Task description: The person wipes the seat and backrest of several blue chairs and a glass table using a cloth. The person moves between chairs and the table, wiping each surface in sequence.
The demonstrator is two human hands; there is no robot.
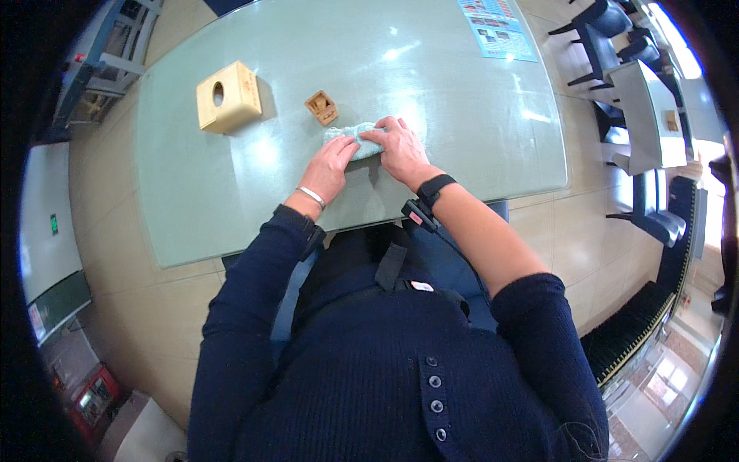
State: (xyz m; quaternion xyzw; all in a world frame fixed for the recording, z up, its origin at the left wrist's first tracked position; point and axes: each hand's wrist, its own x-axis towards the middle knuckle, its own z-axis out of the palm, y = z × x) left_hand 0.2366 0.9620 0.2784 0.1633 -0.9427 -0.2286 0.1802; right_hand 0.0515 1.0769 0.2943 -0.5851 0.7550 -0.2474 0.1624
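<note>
A pale green cloth (pixel 367 151) lies bunched into a long, narrow shape on the glossy table (pixel 196 202). My left hand (pixel 329 167) rests its fingertips on the cloth's left end. The right hand (pixel 403 151) grips the other end, fingers over the top and thumb pointing inward. Just beyond the cloth stands a small wooden box (pixel 321 108) with compartments; what it contains is too small to tell. Both wrists wear black straps, and a cable runs from the device at my right wrist.
A wooden tissue box (pixel 230 98) stands on the table's left part. A printed blue sheet (pixel 499 32) lies at the far right corner. Black chairs (pixel 600 40) and a white table (pixel 649 124) are off to the right. The near table edge runs close to my lap.
</note>
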